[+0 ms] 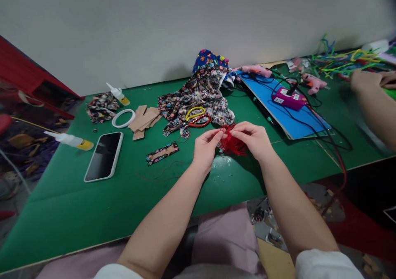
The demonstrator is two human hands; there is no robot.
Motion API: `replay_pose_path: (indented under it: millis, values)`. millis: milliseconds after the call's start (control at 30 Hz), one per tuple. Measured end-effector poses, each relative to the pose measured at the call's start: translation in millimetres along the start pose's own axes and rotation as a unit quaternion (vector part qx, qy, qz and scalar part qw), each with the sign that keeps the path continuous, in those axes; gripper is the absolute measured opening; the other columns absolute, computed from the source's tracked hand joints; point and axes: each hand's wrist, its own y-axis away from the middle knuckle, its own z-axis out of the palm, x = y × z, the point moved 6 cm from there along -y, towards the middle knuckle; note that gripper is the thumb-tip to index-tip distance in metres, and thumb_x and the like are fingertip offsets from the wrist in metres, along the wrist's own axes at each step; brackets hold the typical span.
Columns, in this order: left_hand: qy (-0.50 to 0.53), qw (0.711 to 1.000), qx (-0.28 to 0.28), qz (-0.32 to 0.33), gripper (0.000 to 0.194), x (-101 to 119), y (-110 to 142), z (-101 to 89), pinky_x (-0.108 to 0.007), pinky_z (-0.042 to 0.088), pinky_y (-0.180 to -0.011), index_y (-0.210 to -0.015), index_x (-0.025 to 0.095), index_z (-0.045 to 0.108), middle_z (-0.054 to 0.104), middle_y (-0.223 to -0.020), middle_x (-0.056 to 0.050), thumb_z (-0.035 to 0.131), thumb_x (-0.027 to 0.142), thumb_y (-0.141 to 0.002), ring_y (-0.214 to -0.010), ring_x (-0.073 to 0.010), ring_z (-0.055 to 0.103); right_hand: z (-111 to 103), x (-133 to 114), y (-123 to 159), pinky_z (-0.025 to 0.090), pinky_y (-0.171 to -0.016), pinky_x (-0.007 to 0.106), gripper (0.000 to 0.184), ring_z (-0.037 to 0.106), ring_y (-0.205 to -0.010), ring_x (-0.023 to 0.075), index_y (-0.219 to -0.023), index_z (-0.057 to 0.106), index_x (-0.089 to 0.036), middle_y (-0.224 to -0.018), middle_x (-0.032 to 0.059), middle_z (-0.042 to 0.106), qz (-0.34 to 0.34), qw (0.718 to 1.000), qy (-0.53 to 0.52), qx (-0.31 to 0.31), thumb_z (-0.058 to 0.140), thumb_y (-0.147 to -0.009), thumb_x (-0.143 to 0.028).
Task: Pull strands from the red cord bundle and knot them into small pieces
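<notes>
A bundle of red thread-like material point(233, 145) lies at the table's middle, pinched between my two hands. My left hand point(208, 147) is closed on its left side, thumb against forefinger. On its right side my right hand point(251, 138) pinches it too. The exact kind of the red piece is hard to make out. Scissors point(198, 118) with one yellow and one red handle lie just beyond my left hand, on a floral cloth point(201, 91). Loose thin red thread point(163, 176) trails over the green table left of my left hand.
On the left are a phone point(104, 157), glue bottles point(72, 140), a white ring point(123, 118), cardboard strips point(144, 120) and a cloth-covered strip point(162, 153). Rightward, a purple power strip point(289, 98) with cables sits on a blue folder point(262, 93), near pink glue guns point(314, 83). Another person's hand point(368, 85) is far right.
</notes>
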Motion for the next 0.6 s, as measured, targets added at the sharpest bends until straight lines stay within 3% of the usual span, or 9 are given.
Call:
replay_pose_path:
  millis: [167,300,600]
  values:
    - [-0.066,0.998,-0.019,0.011,0.019,3,4,3.8,-0.026,0.046,-0.074,-0.078,0.016,0.071,0.070,-0.067,0.000,0.071,0.034,-0.069,-0.067,-0.0108,0.062,0,1,0,0.048,-0.075,0.029,0.001,0.061,-0.073,0.0123,-0.068,0.072,-0.023,-0.075,-0.0009,0.067,0.008,0.999,-0.035,0.030,0.072,-0.069,-0.022]
    - [-0.091,0.995,-0.030,0.010,0.019,3,6,6.1,-0.024,0.046,-0.071,-0.076,0.016,0.071,0.068,-0.064,0.001,0.070,0.034,-0.070,-0.064,-0.0095,0.059,2,0,1,0.049,-0.072,0.028,0.006,0.061,-0.071,0.0113,-0.068,0.073,-0.025,-0.073,-0.0022,0.067,0.004,0.998,-0.055,0.018,0.073,-0.068,-0.019]
    - [-0.076,0.996,-0.034,0.008,0.017,6,7,7.8,-0.023,0.045,-0.068,-0.071,0.016,0.070,0.066,-0.063,0.001,0.071,0.033,-0.070,-0.061,-0.0083,0.057,2,-11,2,0.049,-0.073,0.030,0.010,0.061,-0.072,0.0129,-0.071,0.074,-0.027,-0.073,-0.0012,0.068,-0.048,0.998,0.004,0.035,0.074,-0.066,-0.018]
